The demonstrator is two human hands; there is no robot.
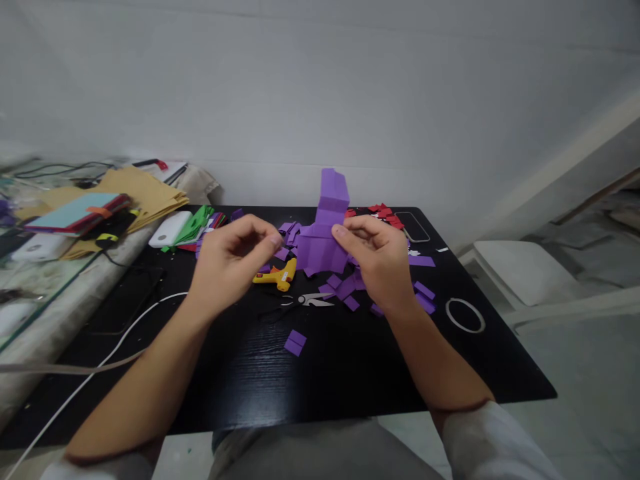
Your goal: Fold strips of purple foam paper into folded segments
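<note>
My right hand pinches a creased purple paper piece between thumb and fingers, above the black table. One strip of the paper stands upright from a wider folded part. To its left, apart from the paper, my left hand has thumb and forefinger pressed together; whatever they hold, if anything, is too small to make out. Below the hands lie a yellow glue gun and scissors with dark handles. A small folded purple paper square rests nearer the front edge.
Purple paper scraps and red paper pieces lie behind my right hand. A white ring is at the right. Green paper, envelopes and notebooks crowd the left. A white cable crosses the left side.
</note>
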